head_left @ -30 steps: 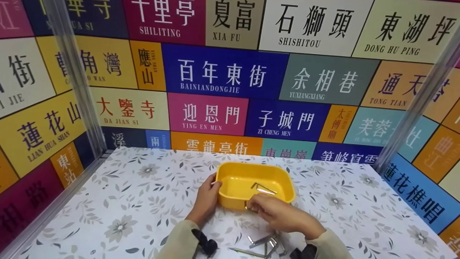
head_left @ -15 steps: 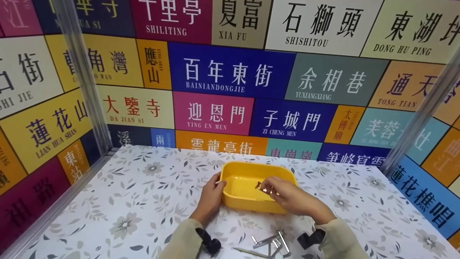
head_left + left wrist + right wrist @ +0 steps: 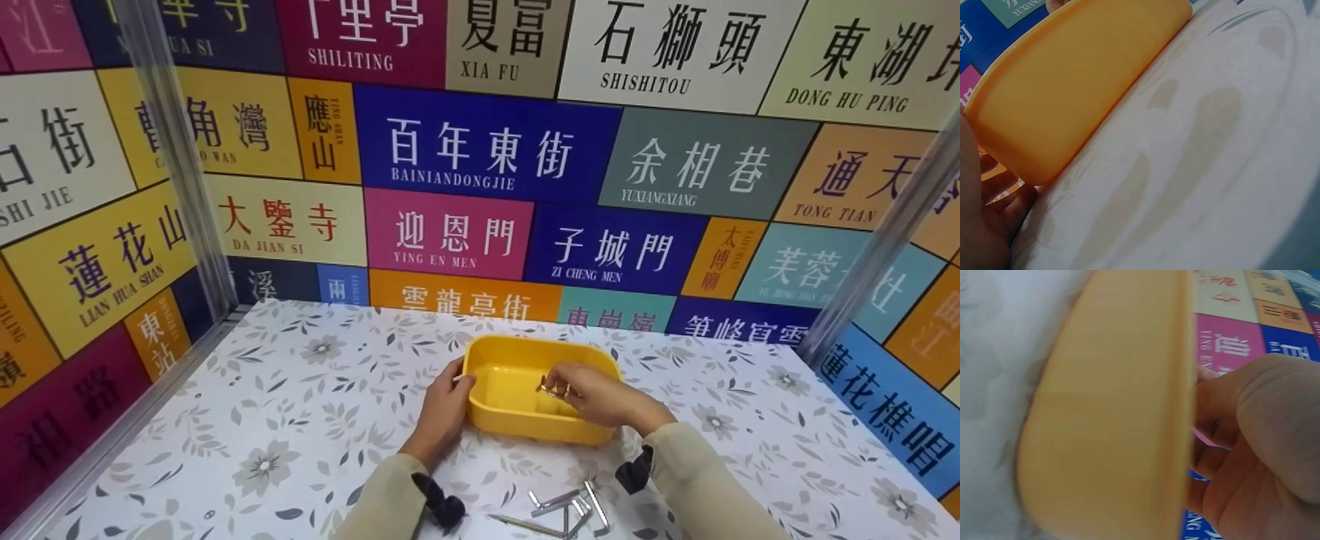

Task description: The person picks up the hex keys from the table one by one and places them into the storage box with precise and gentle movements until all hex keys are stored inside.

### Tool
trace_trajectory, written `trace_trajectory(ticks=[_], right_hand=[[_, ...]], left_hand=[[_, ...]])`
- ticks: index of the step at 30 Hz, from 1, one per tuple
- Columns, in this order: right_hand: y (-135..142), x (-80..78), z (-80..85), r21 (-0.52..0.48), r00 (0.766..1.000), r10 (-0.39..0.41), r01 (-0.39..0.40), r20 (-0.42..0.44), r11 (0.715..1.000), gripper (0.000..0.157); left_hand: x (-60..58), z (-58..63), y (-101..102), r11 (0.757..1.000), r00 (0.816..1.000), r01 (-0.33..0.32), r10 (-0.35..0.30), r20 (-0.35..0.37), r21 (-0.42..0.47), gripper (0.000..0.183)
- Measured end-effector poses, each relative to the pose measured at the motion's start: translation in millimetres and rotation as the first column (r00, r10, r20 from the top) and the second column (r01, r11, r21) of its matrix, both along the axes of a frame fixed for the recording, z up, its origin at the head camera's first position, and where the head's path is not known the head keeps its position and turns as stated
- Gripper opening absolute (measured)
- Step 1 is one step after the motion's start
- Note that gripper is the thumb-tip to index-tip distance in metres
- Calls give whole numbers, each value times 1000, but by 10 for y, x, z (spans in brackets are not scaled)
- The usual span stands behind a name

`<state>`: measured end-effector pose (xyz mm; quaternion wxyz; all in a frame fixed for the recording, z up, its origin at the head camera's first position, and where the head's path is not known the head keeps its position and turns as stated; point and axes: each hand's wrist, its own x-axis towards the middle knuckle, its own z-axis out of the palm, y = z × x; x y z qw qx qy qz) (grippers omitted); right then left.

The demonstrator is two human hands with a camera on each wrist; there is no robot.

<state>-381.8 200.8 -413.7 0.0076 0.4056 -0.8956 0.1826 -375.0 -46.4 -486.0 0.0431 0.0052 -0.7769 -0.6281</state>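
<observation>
A yellow plastic box [image 3: 517,426] stands on the table. My left hand [image 3: 442,412] grips its left end, thumb at the rim and fingers against the outer wall; the left wrist view shows these fingers [image 3: 1008,208] low on the wall. Over the inside of the box, my right hand [image 3: 600,394] pinches a metal hex key [image 3: 551,389]. That hand hides part of the box floor, so I cannot tell how many keys lie under it. In the right wrist view the box wall hides the right fingertips. Several loose hex keys [image 3: 574,510] lie in front of the box.
The table has a white cloth [image 3: 352,420] with grey leaves and flowers. Clear upright panels with post edges [image 3: 176,172] stand left and right. Behind is a wall of coloured signs [image 3: 480,139]. Black wrist cameras [image 3: 442,504] are strapped over both sleeves.
My right hand has moved from the box's front rim to over its inside, with a hex key in its fingers. My left hand keeps its grip on the box.
</observation>
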Motion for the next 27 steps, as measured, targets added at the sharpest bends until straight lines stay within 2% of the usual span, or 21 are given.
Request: trace_trajectory(ticks=[6,13,17,22,27], right_hand=[[1,-110,-89,30,997,-18,16,79,999,16],[3,-195,-140,64,986,-86,78,140,995,11],[21,-232,-222,91,990,-101,92,97,992,10],[38,-270,-282,93,998,-68,66,14,993,9],[24,-281,-293,94,992,-122,120,18,988,8]], left_hand=[[-5,-12,-9,1000,1000,3,-3,1,5,52],[4,-18,-17,1000,1000,0,0,-25,7,51],[13,-29,-2,1000,1000,6,-6,-29,-1,51],[7,-26,18,1000,1000,-1,0,-26,-17,51],[4,0,19,1000,1000,-5,5,-1,-7,52]])
